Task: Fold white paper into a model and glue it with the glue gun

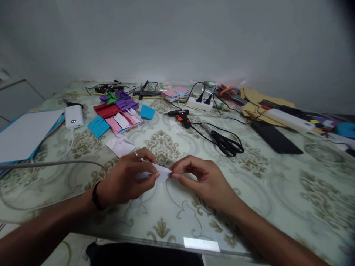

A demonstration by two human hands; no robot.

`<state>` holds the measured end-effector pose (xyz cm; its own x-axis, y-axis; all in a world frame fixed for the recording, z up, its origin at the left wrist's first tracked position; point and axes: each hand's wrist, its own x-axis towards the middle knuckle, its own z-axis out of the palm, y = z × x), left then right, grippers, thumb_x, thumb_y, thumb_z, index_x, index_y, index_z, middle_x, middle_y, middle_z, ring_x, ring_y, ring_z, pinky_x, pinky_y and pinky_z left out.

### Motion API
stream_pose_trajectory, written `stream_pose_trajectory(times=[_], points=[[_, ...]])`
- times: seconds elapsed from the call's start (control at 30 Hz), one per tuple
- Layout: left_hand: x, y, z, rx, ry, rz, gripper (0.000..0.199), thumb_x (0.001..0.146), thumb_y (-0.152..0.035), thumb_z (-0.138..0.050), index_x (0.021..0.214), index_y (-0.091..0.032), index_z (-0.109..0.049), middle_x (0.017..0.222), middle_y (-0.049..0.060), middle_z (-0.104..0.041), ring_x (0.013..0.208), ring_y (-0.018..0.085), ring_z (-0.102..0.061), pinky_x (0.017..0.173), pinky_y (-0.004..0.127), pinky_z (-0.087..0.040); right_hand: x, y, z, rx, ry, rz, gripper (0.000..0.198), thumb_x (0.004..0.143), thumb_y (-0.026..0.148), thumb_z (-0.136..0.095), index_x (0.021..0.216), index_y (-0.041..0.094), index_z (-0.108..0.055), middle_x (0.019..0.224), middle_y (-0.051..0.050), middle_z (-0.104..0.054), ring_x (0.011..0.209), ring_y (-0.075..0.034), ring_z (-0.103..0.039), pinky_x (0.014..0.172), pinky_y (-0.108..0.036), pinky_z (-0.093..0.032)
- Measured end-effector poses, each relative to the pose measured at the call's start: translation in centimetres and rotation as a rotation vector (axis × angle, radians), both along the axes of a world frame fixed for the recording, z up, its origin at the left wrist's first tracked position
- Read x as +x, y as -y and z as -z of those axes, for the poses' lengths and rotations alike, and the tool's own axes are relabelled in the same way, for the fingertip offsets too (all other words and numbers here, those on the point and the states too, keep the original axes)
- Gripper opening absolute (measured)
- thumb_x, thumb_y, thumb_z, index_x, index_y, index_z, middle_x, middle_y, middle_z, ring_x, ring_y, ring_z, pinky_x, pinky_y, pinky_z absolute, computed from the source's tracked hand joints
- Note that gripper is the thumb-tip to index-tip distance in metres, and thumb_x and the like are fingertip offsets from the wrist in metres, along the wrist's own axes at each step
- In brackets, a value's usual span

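Observation:
A small folded piece of white paper (163, 170) is held low over the table between my two hands. My left hand (133, 175), with a ring and a dark wristband, pinches its left part between thumb and fingers. The thumb and fingertips of my right hand (202, 175) close on the paper's right tip. Just beyond my left hand lies another folded white paper (119, 145). Behind it are folded pink papers (124, 122), blue papers (99, 126), a red one (107, 109) and purple ones (127, 104).
A glue gun (180, 117) with a coiled black cable (227, 143) lies past my right hand. Further right rests a black phone (277, 138). A power strip (199, 104) stands behind. At left are a white power bank (74, 116) and paper sheets (27, 133).

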<state>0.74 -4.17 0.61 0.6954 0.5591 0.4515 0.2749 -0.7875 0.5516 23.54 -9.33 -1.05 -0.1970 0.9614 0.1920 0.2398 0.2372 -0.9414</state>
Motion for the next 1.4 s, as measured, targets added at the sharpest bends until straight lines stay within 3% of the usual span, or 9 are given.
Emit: stream_pose_trajectory(times=[0.2,0.37,0.53,0.7,0.93,1.2,1.4], points=[[0.15,0.25,0.08,0.013,0.058,0.006,0.014,0.084,-0.008,-0.066,0.092,-0.016,-0.073,0.096,0.006,-0.068,0.083,0.013,-0.067,0.075,0.023,-0.054,0.04,0.02,0.07,0.067,0.143,0.023,0.008,0.089,0.027,-0.071,0.09,0.02,-0.076,0.08,0.0,-0.076,0.073,-0.013,-0.068,0.067,-0.022,-0.05],[0.2,0.51,-0.03,-0.029,0.074,0.081,0.018,0.086,-0.008,-0.066,0.099,-0.016,-0.074,0.097,0.007,-0.072,0.083,0.012,-0.07,0.074,0.019,-0.055,-0.04,0.4,-0.01,0.21,0.161,0.008,0.005,0.09,0.021,-0.07,0.091,0.021,-0.075,0.085,0.001,-0.077,0.075,-0.011,-0.07,0.07,-0.019,-0.05],[0.15,0.61,-0.5,-0.1,0.055,0.145,0.019,0.088,-0.009,-0.064,0.103,-0.016,-0.074,0.097,0.007,-0.075,0.083,0.012,-0.071,0.075,0.019,-0.055,-0.08,0.59,-0.14,0.257,0.141,-0.027,0.005,0.09,0.019,-0.072,0.092,0.021,-0.075,0.086,0.0,-0.077,0.077,-0.011,-0.071,0.074,-0.018,-0.052],[0.34,0.61,-0.1,-0.187,0.076,0.149,0.016,0.088,-0.013,-0.067,0.102,-0.016,-0.072,0.096,0.006,-0.075,0.088,0.014,-0.07,0.081,0.023,-0.055,-0.26,0.5,0.03,0.256,0.124,-0.039,0.008,0.089,0.018,-0.073,0.096,0.02,-0.075,0.089,-0.001,-0.078,0.079,-0.011,-0.072,0.075,-0.017,-0.053],[0.64,0.71,0.03,-0.353,0.057,0.082,0.003,0.088,-0.018,-0.069,0.088,-0.016,-0.071,0.088,0.004,-0.074,0.082,0.014,-0.069,0.075,0.024,-0.054,-0.46,0.43,0.27,0.238,0.124,-0.041,0.008,0.088,0.017,-0.073,0.095,0.019,-0.076,0.088,0.0,-0.078,0.079,-0.01,-0.072,0.075,-0.016,-0.052],[0.74,0.81,0.13,-0.377,0.077,0.068,0.004,0.085,-0.014,-0.068,0.084,-0.016,-0.069,0.088,0.003,-0.074,0.081,0.013,-0.07,0.074,0.023,-0.053,-0.82,0.67,0.14,0.2,0.117,-0.032,0.003,0.089,0.019,-0.073,0.088,0.019,-0.076,0.083,0.0,-0.077,0.075,-0.01,-0.071,0.07,-0.018,-0.051],[0.57,0.64,0.34,-0.388,0.073,0.086,0.006,0.085,-0.01,-0.068,0.084,-0.016,-0.069,0.09,0.002,-0.074,0.084,0.013,-0.07,0.077,0.023,-0.053,-0.83,0.54,-0.23,0.064,0.121,0.005,0.016,0.092,0.028,-0.067,0.081,0.018,-0.071,0.073,0.0,-0.072,0.067,-0.012,-0.063,0.062,-0.022,-0.047]])
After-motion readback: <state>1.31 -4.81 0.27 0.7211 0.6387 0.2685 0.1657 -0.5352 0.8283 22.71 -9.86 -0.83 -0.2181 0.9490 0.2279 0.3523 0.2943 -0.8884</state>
